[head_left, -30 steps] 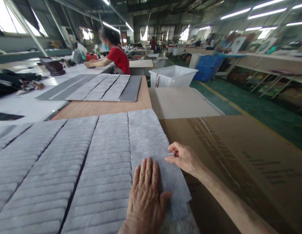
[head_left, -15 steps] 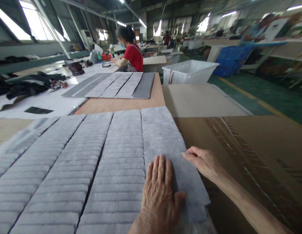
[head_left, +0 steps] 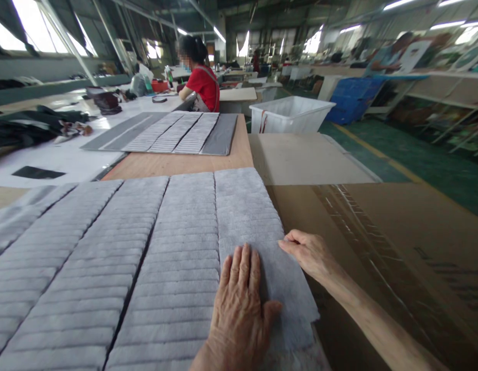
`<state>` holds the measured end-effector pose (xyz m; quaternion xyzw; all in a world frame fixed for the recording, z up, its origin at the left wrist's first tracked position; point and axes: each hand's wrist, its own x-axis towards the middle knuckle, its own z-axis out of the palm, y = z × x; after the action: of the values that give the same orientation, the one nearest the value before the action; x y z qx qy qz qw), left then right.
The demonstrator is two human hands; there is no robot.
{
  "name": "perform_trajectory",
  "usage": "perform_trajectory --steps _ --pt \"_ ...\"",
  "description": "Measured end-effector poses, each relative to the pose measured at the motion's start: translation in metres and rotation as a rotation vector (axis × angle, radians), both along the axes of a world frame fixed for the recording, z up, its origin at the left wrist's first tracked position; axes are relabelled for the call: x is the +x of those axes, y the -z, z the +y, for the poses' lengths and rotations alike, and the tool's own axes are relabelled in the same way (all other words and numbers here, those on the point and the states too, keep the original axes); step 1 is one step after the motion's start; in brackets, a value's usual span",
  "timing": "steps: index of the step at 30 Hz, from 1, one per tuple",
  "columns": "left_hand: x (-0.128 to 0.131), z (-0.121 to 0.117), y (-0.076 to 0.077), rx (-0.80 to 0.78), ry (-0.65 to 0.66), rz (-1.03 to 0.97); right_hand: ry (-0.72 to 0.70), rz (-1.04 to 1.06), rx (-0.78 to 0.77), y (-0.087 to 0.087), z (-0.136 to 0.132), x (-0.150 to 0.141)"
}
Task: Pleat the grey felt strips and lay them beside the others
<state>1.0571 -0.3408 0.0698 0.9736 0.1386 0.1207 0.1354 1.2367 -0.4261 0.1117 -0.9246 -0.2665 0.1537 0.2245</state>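
For the left hand (head_left: pixel 241 304): spread flat, palm down, fingers extended with nothing grasped, thumb angled out to the right. Rests on the rightmost fabric column (head_left: pixel 242 206), with grey material directly under the fingers and visible beyond the fingertips. For the right hand (head_left: pixel 310 252): closed in a pinch of thumb and index finger on the right edge of the same column, remaining fingers curled. Extends leftward into further columns (head_left: pixel 185 247) of overlapping grey pieces, separated by dark gaps. Borders a cardboard sheet (head_left: pixel 401 226) on the right.

Hidden: surface beneath the left palm — also the exact contact between right fingertips and fabric edge. Cut off: left wrist at the bottom, leftmost columns at the left border. Hard to read: blurred print on the cardboard.
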Motion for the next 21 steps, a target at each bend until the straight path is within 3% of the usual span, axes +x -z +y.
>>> perform_trajectory --steps 6,12,21 --pt "0.002 0.0 -0.003 0.025 -0.006 0.012 -0.029 -0.177 0.091 0.003 0.0 0.0" --pt "0.003 -0.001 -0.007 0.026 0.002 0.03 -0.201 -0.163 0.16 -0.003 0.005 0.008" --pt "0.001 0.0 -0.004 0.025 -0.002 0.021 -0.075 0.061 0.015 -0.006 0.004 0.013"
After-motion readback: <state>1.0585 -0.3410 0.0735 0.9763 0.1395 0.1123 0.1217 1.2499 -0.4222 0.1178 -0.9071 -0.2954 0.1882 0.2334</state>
